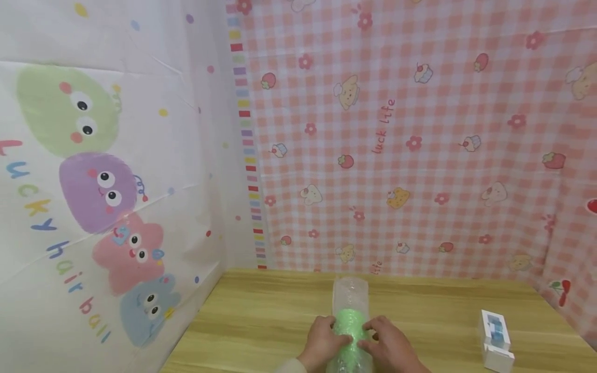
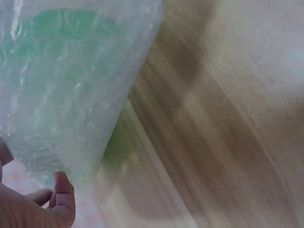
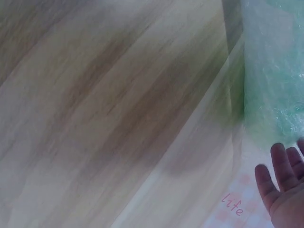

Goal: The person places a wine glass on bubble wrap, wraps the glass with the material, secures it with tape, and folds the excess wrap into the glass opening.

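Observation:
On the table lies a green, roughly cylindrical item (image 1: 351, 324) rolled in clear bubble wrap (image 1: 351, 292), its far end showing only clear wrap. From the left side, my left hand (image 1: 323, 339) holds the roll, thumb laid over its top. My right hand (image 1: 389, 344) grips the opposite side with thumb and fingers. Close up in the left wrist view, the bubble wrap (image 2: 71, 95) covers the green item, with bent fingers at its edge. At the right of the right wrist view, several fingers (image 3: 282, 168) stand against the wrapped roll (image 3: 275, 71). What the green item is stays hidden.
A small white box (image 1: 495, 336) with a blue patch stands on the right of the wood-grain table (image 1: 270, 300). Behind the table hangs a pink checked cloth (image 1: 420, 171); a white cartoon-printed cloth (image 1: 186, 155) hangs at the left.

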Demonstrator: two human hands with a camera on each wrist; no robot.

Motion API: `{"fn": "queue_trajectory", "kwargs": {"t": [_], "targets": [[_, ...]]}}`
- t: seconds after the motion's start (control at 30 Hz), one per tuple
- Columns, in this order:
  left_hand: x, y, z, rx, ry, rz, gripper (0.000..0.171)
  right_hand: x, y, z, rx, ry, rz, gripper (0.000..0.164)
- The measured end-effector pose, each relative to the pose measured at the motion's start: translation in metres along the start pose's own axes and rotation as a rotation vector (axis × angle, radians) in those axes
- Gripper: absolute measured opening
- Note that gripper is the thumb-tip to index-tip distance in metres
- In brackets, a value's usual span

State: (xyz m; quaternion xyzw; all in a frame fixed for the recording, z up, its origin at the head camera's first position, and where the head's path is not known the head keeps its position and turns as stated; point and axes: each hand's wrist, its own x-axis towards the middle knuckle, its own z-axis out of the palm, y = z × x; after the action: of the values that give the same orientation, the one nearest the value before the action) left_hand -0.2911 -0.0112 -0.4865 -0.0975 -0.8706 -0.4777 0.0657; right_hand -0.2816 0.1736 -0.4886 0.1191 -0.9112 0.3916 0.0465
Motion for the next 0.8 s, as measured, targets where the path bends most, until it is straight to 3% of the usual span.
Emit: {"fn": "queue_trajectory", "kwargs": {"t": [0.2,0.4,0.57,0.7,0.8], "targets": [[-0.004,0.004,0.002,0.007,0.037,0.003,0.04,0.001,0.002,0.002,0.031,-0.008,-0.039,0.051],[-0.009,0.01,0.003,0.097,0.057,0.069,0.052,0.001,0.004,-0.002,0.028,-0.078,-0.086,0.043],[-0.004,0.01,0.0,0.141,-0.043,0.122,0.053,0.001,0.005,-0.009,0.047,-0.124,-0.056,0.036],[0.003,0.007,-0.005,0.066,-0.114,0.134,0.037,0.001,0.007,-0.012,0.064,-0.147,-0.011,0.037],[0.006,0.003,-0.007,0.011,-0.117,0.163,0.028,0.0,0.008,-0.014,0.083,-0.154,0.019,0.045]]}}
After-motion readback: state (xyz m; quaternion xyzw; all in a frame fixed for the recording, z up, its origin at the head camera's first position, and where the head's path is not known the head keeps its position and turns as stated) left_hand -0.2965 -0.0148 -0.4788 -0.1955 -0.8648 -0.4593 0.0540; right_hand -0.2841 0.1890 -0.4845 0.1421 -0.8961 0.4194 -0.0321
